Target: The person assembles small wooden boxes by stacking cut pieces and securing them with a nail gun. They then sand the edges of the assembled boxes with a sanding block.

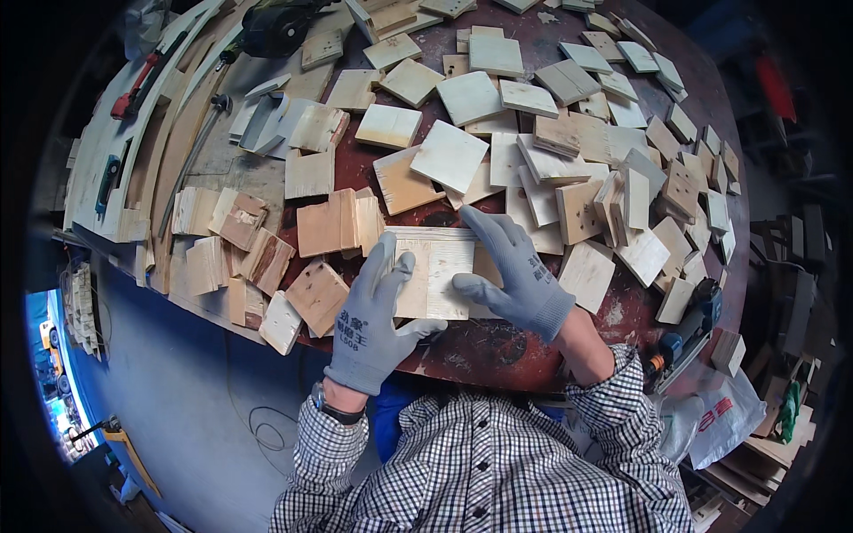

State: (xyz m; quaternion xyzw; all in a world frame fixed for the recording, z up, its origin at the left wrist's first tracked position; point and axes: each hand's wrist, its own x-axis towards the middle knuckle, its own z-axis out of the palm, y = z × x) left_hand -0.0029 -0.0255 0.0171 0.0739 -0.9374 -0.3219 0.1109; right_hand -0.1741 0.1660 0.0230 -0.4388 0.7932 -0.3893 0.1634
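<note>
Red tabletop (462, 348): scuffed, strewn with cut wood in a cluttered workshop.
Left hand (369, 320): gray-gloved, spread wide, fingertips at the left side of the pale blocks (449, 282), thumb reaching out below them.
Right hand (520, 280): gloved alike, thumb and fingers wide apart around the blocks' right side; how firmly either hand presses, I cannot tell.
Pale blocks: between the hands, faces side by side, near the table's front edge.
Brown pieces (324, 229): stood in a short, packed row just beyond the left hand.
Loose squares (466, 96): scattered beyond and to the right, overlapping at all angles.
Long boards (164, 124): far left, a red-handled tool (133, 93) on top.
Progress: seemingly early; only the small groups near the hands look lined up, and most squares appear unarranged.
</note>
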